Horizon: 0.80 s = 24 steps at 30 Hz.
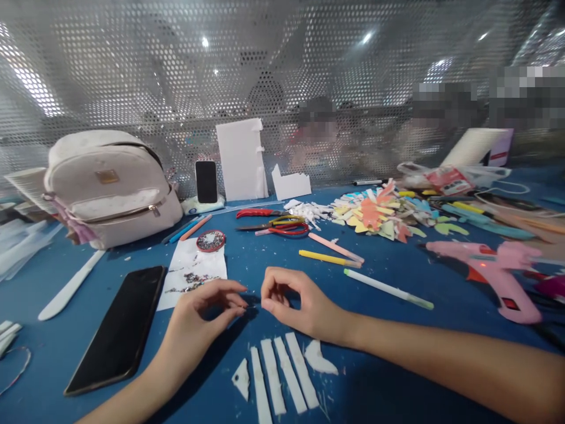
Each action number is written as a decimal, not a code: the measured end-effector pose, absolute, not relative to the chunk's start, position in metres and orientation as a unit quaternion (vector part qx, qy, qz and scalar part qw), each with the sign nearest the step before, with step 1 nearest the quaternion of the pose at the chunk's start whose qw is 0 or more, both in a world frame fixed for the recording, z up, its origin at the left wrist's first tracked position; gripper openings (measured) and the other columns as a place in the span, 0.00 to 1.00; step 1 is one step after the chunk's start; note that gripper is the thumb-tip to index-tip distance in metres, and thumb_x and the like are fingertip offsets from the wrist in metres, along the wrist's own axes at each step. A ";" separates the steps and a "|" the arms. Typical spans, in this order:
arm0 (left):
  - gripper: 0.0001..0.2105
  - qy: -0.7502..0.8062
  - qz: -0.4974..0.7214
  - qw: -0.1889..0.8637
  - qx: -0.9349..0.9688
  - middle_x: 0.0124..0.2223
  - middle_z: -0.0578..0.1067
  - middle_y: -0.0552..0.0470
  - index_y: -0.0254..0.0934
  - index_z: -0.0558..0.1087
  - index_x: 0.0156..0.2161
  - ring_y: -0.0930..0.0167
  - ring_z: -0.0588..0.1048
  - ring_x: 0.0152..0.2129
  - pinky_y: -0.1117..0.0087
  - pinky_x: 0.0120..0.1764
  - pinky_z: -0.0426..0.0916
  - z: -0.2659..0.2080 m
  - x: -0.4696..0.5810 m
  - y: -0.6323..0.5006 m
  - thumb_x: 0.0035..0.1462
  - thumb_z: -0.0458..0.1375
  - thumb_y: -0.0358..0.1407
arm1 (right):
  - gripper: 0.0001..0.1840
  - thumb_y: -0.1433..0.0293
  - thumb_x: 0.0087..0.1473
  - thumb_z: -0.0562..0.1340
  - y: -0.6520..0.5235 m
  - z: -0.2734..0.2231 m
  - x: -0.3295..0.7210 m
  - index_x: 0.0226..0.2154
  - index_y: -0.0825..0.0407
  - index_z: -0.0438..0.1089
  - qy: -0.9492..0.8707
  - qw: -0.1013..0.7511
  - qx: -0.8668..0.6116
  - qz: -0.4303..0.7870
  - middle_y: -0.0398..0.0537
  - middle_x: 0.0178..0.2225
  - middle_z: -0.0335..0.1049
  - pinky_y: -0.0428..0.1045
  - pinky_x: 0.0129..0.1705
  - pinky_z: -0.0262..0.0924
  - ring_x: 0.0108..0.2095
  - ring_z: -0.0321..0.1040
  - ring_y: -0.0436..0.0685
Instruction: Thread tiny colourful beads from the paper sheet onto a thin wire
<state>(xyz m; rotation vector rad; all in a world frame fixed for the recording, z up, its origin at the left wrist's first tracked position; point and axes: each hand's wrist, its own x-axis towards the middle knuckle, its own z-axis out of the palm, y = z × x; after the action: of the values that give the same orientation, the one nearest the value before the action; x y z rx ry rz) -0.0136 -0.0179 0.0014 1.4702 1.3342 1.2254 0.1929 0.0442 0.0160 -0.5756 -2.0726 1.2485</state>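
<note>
Over the middle of the blue table, my left hand [203,313] and my right hand [304,303] face each other with a small gap between their fingertips. On the left, thumb and fingertips come together in a pinch. My right hand is curled, its thumb pressed to the fingers. Something thin and clear may be between them, too small to make out. Just below lie several white strips [290,374], with a white triangular piece [241,380] that has a hole on their left and a notched white piece [320,358] on their right.
A black phone [118,330] and speckled paper [198,268] lie left, below a backpack [110,188]. Scissors [282,225], markers [329,259] and paper scraps [375,209] lie beyond my hands. A pink glue gun [494,271] rests right. Perforated metal mesh [185,70] stands behind.
</note>
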 end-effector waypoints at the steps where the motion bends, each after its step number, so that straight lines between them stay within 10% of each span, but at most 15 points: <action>1: 0.09 0.527 0.480 0.397 0.579 0.30 0.82 0.55 0.39 0.79 0.38 0.72 0.80 0.28 0.75 0.38 0.76 0.001 -0.014 -0.018 0.50 0.63 0.28 | 0.05 0.71 0.56 0.59 0.045 0.016 0.193 0.29 0.55 0.65 -0.788 0.314 -0.220 0.482 0.41 0.26 0.60 0.44 0.27 0.53 0.25 0.56 0.47; 24: 0.08 0.544 0.449 0.384 0.596 0.31 0.82 0.53 0.39 0.80 0.38 0.70 0.80 0.30 0.72 0.38 0.75 0.003 -0.016 -0.021 0.51 0.63 0.30 | 0.07 0.68 0.56 0.59 0.046 0.013 0.192 0.29 0.54 0.65 -0.779 0.284 -0.249 0.500 0.40 0.25 0.60 0.44 0.27 0.53 0.24 0.55 0.47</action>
<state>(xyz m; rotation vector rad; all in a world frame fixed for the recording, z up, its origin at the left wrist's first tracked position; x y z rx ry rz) -0.0164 -0.0212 0.0034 1.5194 1.3866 1.1450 0.1918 0.0465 0.0134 -0.6667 -2.0855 1.3382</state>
